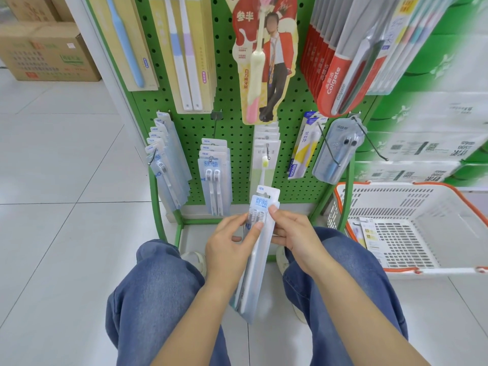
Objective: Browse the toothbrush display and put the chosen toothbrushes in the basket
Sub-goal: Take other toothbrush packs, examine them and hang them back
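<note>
Both hands, left hand (229,243) and right hand (295,233), gripped a toothbrush pack (257,249) below the green pegboard (232,133). White basket (412,196) sat right of the pegboard, packs inside.

Both bare forearms reach forward from the near edge, converging between bent knees in blue jeans; the left hand (229,243) curls at the pack's (257,247) left edge, thumb lying across its front; the right hand (295,231) grips the right edge, thumb pressed on the front, fingers tucked behind.
</note>
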`<control>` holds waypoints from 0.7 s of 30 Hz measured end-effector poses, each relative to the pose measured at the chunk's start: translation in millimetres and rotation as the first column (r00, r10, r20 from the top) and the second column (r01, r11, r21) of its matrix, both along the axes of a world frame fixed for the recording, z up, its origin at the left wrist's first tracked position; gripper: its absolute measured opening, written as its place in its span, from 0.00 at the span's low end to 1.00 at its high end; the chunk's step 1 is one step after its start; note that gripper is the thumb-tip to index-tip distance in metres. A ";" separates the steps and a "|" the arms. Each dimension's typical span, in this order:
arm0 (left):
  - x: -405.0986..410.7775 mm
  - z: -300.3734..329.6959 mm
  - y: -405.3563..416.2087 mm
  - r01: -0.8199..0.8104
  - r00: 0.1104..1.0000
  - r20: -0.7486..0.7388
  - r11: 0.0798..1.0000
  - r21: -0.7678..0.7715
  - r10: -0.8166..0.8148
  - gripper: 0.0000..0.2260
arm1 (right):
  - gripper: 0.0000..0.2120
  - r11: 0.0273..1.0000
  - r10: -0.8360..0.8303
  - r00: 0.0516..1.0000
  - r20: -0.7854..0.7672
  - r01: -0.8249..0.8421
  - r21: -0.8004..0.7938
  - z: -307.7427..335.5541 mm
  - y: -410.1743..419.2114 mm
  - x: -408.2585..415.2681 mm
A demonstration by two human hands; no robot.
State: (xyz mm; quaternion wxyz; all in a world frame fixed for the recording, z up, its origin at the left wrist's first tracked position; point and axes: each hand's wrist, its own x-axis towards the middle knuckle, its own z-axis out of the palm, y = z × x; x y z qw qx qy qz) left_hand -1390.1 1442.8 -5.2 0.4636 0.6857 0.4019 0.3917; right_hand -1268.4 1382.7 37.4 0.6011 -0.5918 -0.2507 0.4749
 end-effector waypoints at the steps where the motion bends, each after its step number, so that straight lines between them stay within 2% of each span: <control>1: -0.3 -0.7 0.6 0.007 1.000 -0.001 1.000 -0.005 -0.007 0.12 | 0.13 1.000 -0.002 1.000 0.007 0.002 -0.008 -0.2 -0.1 -0.1; 4: -0.2 -4.9 3.7 0.072 0.997 -0.012 0.995 -0.065 -0.073 0.16 | 0.13 0.998 -0.057 0.998 0.027 0.057 -0.025 -2.6 2.2 -1.4; 8: -0.9 -8.5 5.6 0.127 0.987 -0.078 0.977 -0.170 -0.142 0.27 | 0.12 0.948 -0.317 0.947 -0.058 0.318 0.015 0.1 5.0 4.2; 10: -2.3 -8.6 6.0 0.145 0.979 -0.114 0.971 -0.188 -0.168 0.25 | 0.11 0.902 -0.421 0.898 -0.130 0.429 0.046 2.7 3.9 10.2; 12: -4.8 -8.5 7.0 0.153 0.975 -0.129 0.971 -0.186 -0.179 0.20 | 0.11 0.885 -0.444 0.881 -0.163 0.459 0.074 3.7 3.1 14.7; 14: -6.8 -7.9 7.6 0.157 0.978 -0.103 0.968 -0.196 -0.179 0.19 | 0.11 0.889 -0.431 0.884 -0.181 0.451 0.082 3.9 2.8 16.6; 17: -7.2 -8.8 7.5 0.129 0.987 -0.072 0.971 -0.200 -0.146 0.24 | 0.09 0.921 -0.361 0.911 -0.199 0.381 0.076 4.4 0.6 18.8; 21: -6.8 -4.5 5.8 0.112 0.993 -0.012 0.972 -0.205 -0.117 0.23 | 0.08 0.988 -0.123 0.987 -0.107 0.132 0.082 0.4 -5.3 17.9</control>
